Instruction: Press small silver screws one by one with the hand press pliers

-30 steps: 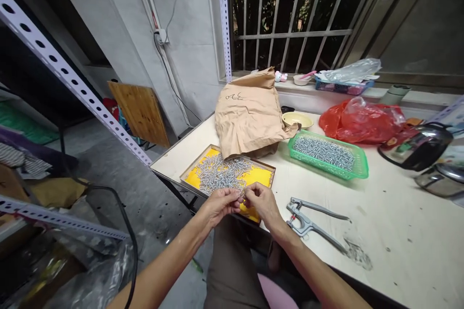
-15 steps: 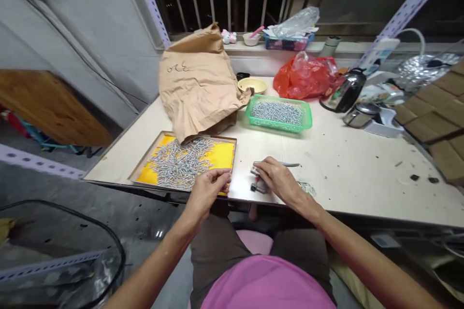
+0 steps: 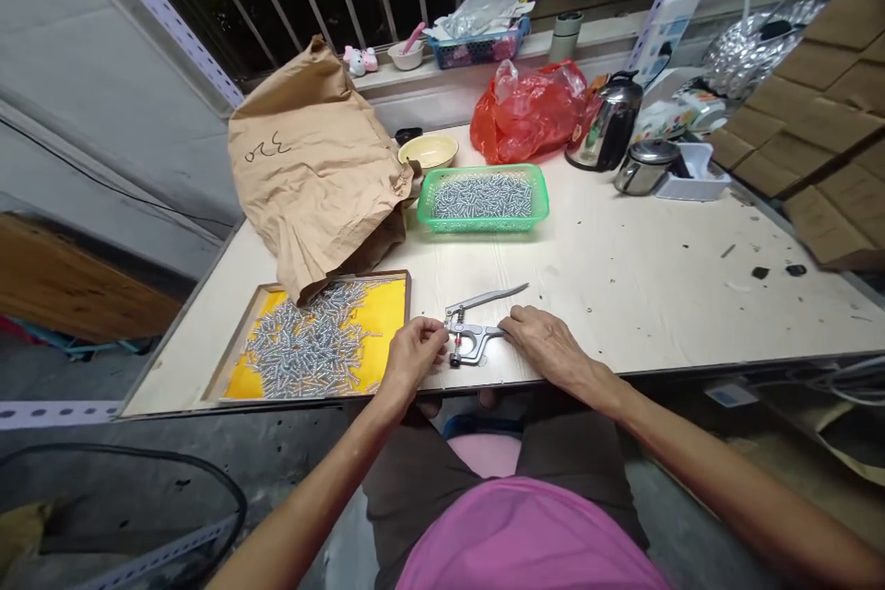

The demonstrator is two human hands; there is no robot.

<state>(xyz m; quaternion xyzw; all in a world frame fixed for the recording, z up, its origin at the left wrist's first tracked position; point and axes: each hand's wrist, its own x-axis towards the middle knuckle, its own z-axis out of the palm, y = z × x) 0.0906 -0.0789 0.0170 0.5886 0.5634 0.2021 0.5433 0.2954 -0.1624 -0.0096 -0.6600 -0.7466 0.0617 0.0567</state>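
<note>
Metal hand pliers (image 3: 476,343) lie on the table near its front edge, one handle slanting up to the right. My right hand (image 3: 546,343) has its fingers closed on the end of the lower handle. At the other end of the pliers, my left hand (image 3: 417,352) is pinched beside the jaw; whatever is between its fingertips is too small to make out. Left of it sits a shallow tray (image 3: 407,295) with a yellow base and a heap of small silvery metal pieces (image 3: 304,341). A green basket (image 3: 484,226) behind the pliers holds more silvery pieces.
A crumpled brown paper bag (image 3: 318,175) leans over the tray's back edge. Farther back are a yellow bowl (image 3: 429,150), a red plastic bag (image 3: 529,115), a kettle (image 3: 608,124) and a metal pot (image 3: 646,168). Brown cartons (image 3: 822,120) stand at the right.
The view has shifted to the right. My left hand has moved from the tray's edge to the pliers' jaw, and my right hand has slid to the handle's end, uncovering the pliers.
</note>
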